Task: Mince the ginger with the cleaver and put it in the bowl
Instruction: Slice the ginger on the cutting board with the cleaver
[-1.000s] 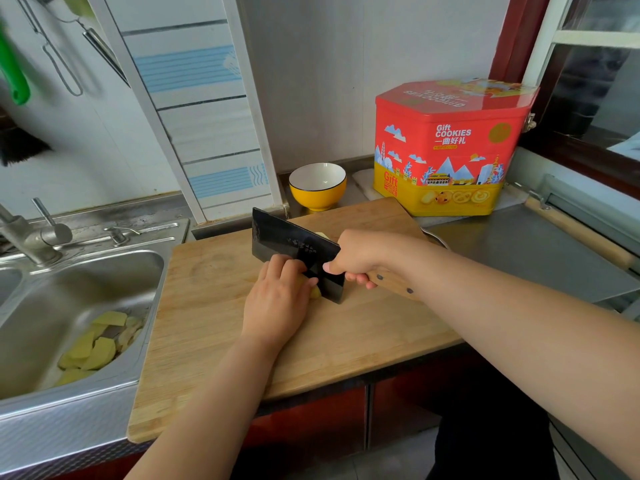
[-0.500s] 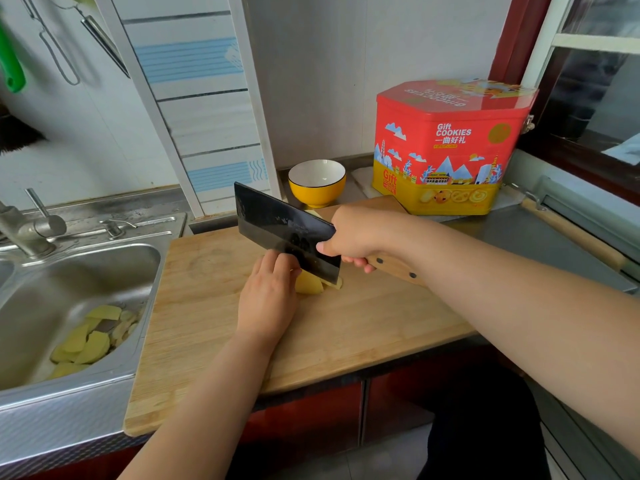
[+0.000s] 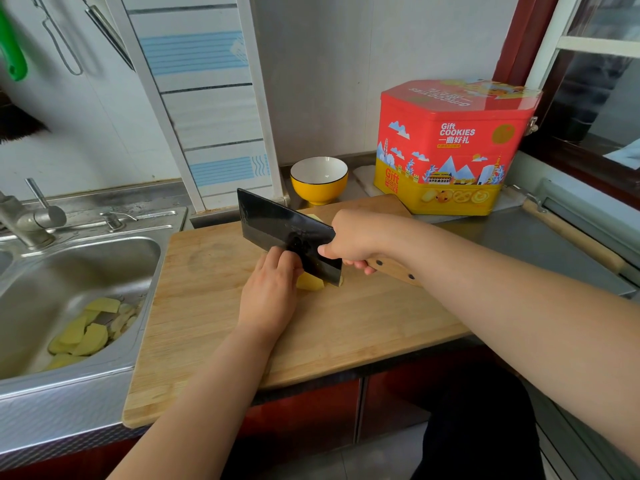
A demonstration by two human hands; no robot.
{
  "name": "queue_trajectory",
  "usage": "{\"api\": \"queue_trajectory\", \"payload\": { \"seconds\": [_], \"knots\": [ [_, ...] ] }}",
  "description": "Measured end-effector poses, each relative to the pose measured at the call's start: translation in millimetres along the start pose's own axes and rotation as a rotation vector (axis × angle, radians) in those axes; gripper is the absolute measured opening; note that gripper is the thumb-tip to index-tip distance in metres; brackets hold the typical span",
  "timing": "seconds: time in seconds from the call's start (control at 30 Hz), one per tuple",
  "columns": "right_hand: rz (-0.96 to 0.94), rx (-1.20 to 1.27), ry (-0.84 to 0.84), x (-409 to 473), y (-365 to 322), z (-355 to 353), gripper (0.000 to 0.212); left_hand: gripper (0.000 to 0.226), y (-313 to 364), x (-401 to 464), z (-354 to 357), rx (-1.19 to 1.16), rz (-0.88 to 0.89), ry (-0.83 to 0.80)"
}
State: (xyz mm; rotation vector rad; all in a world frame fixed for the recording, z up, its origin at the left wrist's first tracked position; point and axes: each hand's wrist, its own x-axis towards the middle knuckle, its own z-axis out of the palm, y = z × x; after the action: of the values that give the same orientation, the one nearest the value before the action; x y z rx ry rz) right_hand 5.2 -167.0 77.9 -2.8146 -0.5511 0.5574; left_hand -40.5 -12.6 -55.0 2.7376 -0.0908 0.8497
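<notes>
A pale yellow piece of ginger (image 3: 309,282) lies mid-way on the wooden cutting board (image 3: 207,306). My left hand (image 3: 272,289) holds it down with curled fingers, hiding most of it. My right hand (image 3: 353,242) grips the wooden handle of a dark cleaver (image 3: 287,233), whose blade stands against my left knuckles with its edge at the ginger. A thin slice shows behind the blade (image 3: 313,218). A yellow bowl (image 3: 319,180) with a white inside stands empty behind the board.
A steel sink (image 3: 69,289) on the left holds several yellow peelings (image 3: 83,334), with a tap (image 3: 24,220) behind it. A red and yellow cookie tin (image 3: 450,147) stands at the back right. A wooden rolling pin (image 3: 571,233) lies along the right edge.
The cleaver rose off the board from a second ago, then came down again onto the ginger. My left hand stayed on the ginger throughout.
</notes>
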Motion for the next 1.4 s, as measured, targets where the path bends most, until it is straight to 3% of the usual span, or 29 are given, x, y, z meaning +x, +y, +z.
{"api": "queue_trajectory", "payload": {
  "seconds": [0.8, 1.4],
  "knots": [
    [0.017, 0.056, 0.004, 3, -1, 2, 0.044, 0.002, 3, 1, -3, -0.012, -0.031, -0.033],
    [0.039, -0.053, -0.045, 10, -11, 6, 0.037, 0.007, 6, 1, -5, -0.005, -0.078, -0.068]
  ]
}}
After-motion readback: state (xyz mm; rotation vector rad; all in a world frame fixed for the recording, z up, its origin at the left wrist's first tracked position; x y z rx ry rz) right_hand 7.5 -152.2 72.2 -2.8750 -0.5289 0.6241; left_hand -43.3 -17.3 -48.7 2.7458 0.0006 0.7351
